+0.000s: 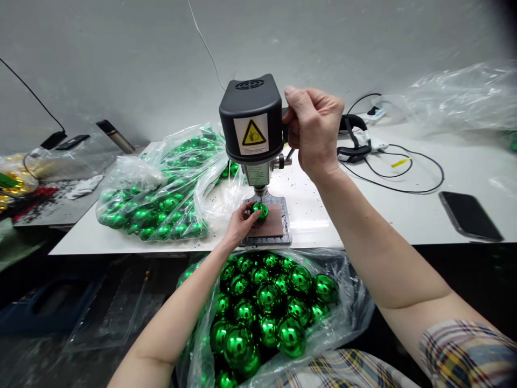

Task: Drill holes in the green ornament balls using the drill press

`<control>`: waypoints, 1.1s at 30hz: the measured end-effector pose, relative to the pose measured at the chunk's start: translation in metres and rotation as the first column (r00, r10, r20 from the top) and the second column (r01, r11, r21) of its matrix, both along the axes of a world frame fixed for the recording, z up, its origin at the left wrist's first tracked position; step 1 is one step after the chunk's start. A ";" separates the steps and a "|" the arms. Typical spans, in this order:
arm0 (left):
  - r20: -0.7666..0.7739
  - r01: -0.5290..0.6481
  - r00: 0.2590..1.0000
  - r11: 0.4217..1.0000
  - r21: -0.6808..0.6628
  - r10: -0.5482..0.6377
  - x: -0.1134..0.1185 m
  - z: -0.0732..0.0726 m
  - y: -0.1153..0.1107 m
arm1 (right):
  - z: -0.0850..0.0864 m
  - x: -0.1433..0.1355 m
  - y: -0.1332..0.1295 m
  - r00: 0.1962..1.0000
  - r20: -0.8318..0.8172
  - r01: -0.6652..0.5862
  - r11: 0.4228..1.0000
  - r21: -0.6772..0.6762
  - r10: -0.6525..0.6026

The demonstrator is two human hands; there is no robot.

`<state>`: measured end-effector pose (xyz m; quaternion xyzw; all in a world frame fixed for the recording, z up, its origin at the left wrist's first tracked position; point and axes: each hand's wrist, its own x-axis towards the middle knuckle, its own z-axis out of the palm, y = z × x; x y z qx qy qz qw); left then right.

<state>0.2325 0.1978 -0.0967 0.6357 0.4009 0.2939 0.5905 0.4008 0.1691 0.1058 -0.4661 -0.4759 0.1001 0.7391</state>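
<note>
Head view shows left hand [240,222] grasping one ball [264,213] under the drill [251,126] near the bench's [317,223] front edge, right hand [315,126] clenching its lever [290,154], many bagged balls [269,298] seemingly remaining.

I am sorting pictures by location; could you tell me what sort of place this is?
Probably a small workshop. What looks like a bench drill press stands on a white table, the left hand holds a green ball beneath it, and a plastic bag of similar balls sits in front.
</note>
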 end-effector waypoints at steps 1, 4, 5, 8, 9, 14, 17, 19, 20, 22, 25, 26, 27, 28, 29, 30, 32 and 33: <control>-0.008 -0.002 1.000 1.000 0.022 0.003 -0.001 0.000 0.000 | 0.000 0.000 0.000 1.000 -0.005 -0.002 1.000 0.002 0.002; -0.025 -0.037 0.999 0.995 0.092 0.039 -0.002 0.001 -0.002 | 0.000 -0.001 0.000 1.000 -0.008 -0.004 1.000 0.010 0.004; -0.029 -0.050 0.998 0.993 0.110 0.053 -0.002 0.002 -0.002 | 0.000 -0.001 0.000 1.000 0.000 -0.002 1.000 0.003 0.002; -0.049 -0.048 0.997 0.980 0.194 0.058 -0.001 0.004 -0.003 | 0.000 -0.001 0.002 1.000 0.001 0.009 1.000 -0.010 -0.009; -0.058 -0.031 0.997 0.970 0.240 0.046 0.000 0.005 -0.004 | 0.000 -0.001 0.002 1.000 -0.011 0.009 1.000 0.004 -0.009; -0.123 0.072 0.992 0.923 0.378 -0.027 0.007 0.008 -0.004 | -0.001 -0.001 0.002 0.998 -0.056 -0.002 0.999 0.048 0.005; -0.140 0.072 0.990 0.933 0.354 -0.023 0.009 0.008 -0.001 | 0.000 -0.001 0.001 0.999 -0.034 0.006 1.000 0.011 -0.006; -0.128 0.043 0.992 0.951 0.306 -0.003 0.009 0.007 0.003 | 0.001 -0.001 0.000 0.999 -0.053 -0.010 1.000 0.028 0.011; -0.116 0.027 0.993 0.962 0.272 0.005 0.008 0.006 0.004 | 0.001 -0.001 0.000 0.997 -0.071 -0.022 0.999 0.049 0.025; -0.079 0.006 0.997 0.984 0.178 0.009 0.005 0.004 0.007 | 0.002 -0.002 -0.001 0.994 -0.098 -0.050 0.996 0.080 0.058; -0.018 0.006 1.000 0.999 0.039 -0.005 0.000 0.002 0.008 | 0.002 -0.002 -0.001 0.993 -0.097 -0.059 0.994 0.091 0.068; -0.008 0.006 1.000 1.000 0.016 -0.006 -0.001 0.001 0.008 | 0.002 -0.002 -0.001 0.993 -0.096 -0.055 0.994 0.090 0.063; -0.003 0.003 1.000 1.000 0.012 -0.003 -0.002 0.001 0.007 | 0.002 -0.002 -0.001 0.994 -0.095 -0.048 0.995 0.084 0.056; -0.003 -0.001 1.000 1.000 0.023 0.001 -0.003 0.000 0.006 | 0.002 -0.002 -0.001 0.994 -0.096 -0.039 0.997 0.073 0.046; -0.005 -0.006 1.000 0.999 0.049 0.007 -0.003 0.000 0.005 | 0.003 -0.002 -0.001 0.995 -0.094 -0.031 0.998 0.059 0.036; -0.010 -0.010 1.000 0.996 0.084 0.011 -0.003 -0.001 0.004 | 0.003 -0.003 -0.001 0.996 -0.090 -0.022 0.999 0.045 0.026; -0.031 -0.019 0.999 0.986 0.168 0.025 -0.001 -0.002 0.001 | 0.003 -0.003 -0.002 0.997 -0.083 -0.010 1.000 0.021 0.011; -0.047 -0.023 0.998 0.978 0.208 0.033 0.000 -0.002 0.000 | 0.003 -0.003 -0.002 0.997 -0.080 -0.011 1.000 0.016 0.013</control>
